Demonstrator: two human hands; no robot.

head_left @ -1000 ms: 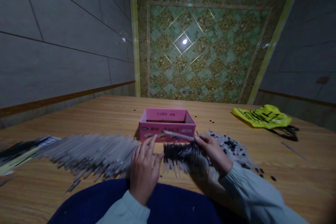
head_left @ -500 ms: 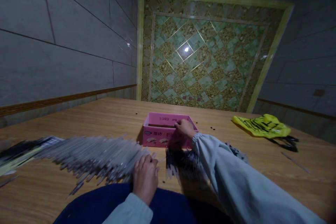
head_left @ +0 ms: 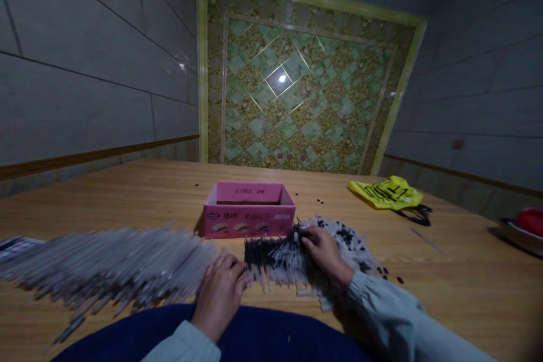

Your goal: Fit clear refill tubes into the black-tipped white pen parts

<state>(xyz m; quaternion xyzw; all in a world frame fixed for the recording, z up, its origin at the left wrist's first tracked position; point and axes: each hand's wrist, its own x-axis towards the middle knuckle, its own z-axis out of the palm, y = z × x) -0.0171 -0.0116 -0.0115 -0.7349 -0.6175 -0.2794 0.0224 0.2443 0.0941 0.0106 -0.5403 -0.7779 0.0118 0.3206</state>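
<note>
Our left grip [head_left: 223, 293] curls beside the clear tubes [head_left: 123, 263]; our right grip [head_left: 326, 251] touches black-tipped pieces [head_left: 280, 257]. Whether either holds anything, we cannot tell.

Both hands [head_left: 221, 295] apart, loosely curled.

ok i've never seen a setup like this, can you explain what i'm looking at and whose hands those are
There's no machine here: these are a person's two bare hands, seen by a camera worn on their head, looking forward and down. On the wooden table lie a spread of long pale sticks, a heap of black-and-white pieces, an open pink box and something yellow. The left hand is beside the sticks; the right hand is at the heap. Whether either grips anything is too unclear to tell.
</note>
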